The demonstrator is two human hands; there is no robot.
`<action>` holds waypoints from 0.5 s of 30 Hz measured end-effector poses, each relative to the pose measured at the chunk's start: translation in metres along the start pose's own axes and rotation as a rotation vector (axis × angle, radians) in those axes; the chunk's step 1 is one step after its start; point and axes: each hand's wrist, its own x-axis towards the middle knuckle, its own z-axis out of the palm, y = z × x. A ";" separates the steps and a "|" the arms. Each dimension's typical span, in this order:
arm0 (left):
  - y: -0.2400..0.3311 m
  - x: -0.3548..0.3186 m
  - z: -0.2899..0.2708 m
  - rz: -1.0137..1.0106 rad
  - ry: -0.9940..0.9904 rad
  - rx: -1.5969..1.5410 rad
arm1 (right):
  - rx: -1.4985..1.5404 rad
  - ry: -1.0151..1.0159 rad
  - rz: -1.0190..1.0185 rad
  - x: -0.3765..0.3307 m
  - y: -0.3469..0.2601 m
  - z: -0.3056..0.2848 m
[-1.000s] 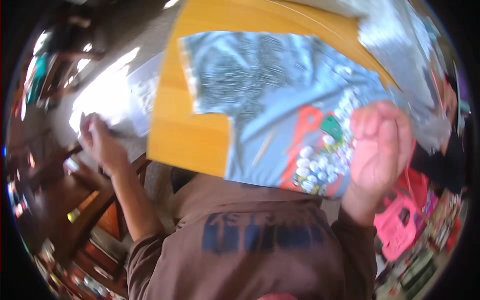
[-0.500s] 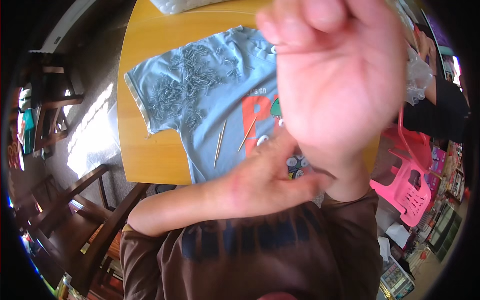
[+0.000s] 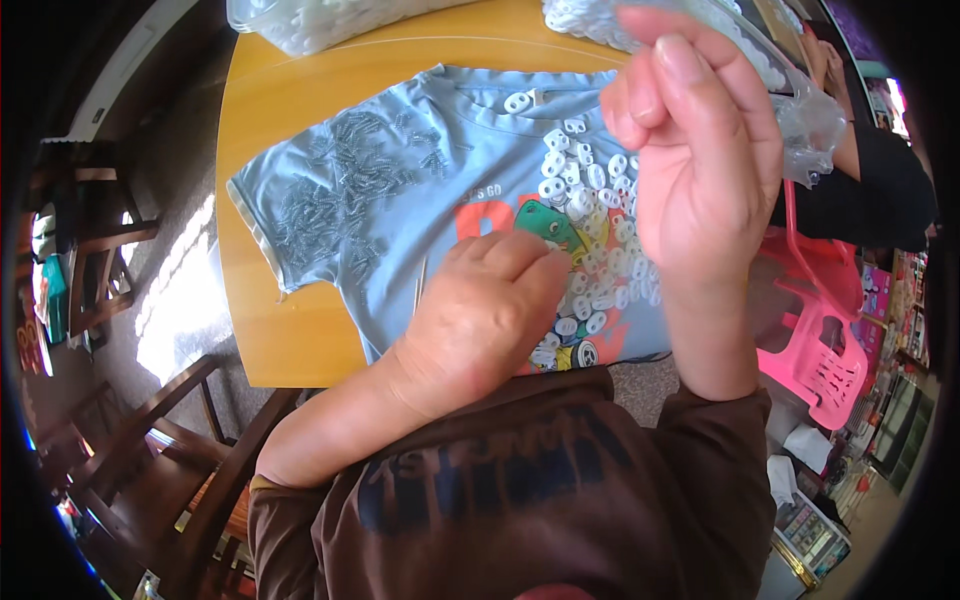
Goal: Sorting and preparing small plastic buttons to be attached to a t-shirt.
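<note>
A light blue T-shirt (image 3: 390, 250) lies spread on a yellow wooden table. Small metal springs (image 3: 350, 180) are heaped on its sleeve. Many white two-holed plastic cord locks (image 3: 597, 177) are scattered over its chest. My left hand (image 3: 490, 305) is closed above the shirt front, knuckles up, beside the cord locks; what its fingertips hold, if anything, is hidden. Next to it, partly covered, lie thin wooden sticks (image 3: 421, 282). My right hand (image 3: 705, 165) is raised over the shirt's right side, palm toward me, fingers bent together; nothing between them can be made out.
Clear plastic containers of white pieces stand at the far edge, one at left (image 3: 320, 25) and one at right (image 3: 590, 22). A crumpled clear bag (image 3: 810, 130) and another person's dark sleeve (image 3: 860, 195) are at right. A pink plastic chair (image 3: 815, 350) and wooden armchair (image 3: 200, 440) flank the table.
My right hand has moved lower and farther from the camera, its fingers now bent together. My left hand has drawn back leftward and closed, uncovering the cord locks.
</note>
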 end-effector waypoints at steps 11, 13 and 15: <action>-0.004 0.009 -0.007 0.027 -0.022 0.059 | -0.092 0.048 0.134 -0.015 0.021 -0.041; -0.003 0.023 -0.011 0.022 -0.014 0.105 | -0.064 0.086 0.148 -0.014 0.023 -0.041; -0.006 0.042 -0.014 0.049 -0.004 0.185 | -0.055 0.087 0.147 -0.013 0.024 -0.044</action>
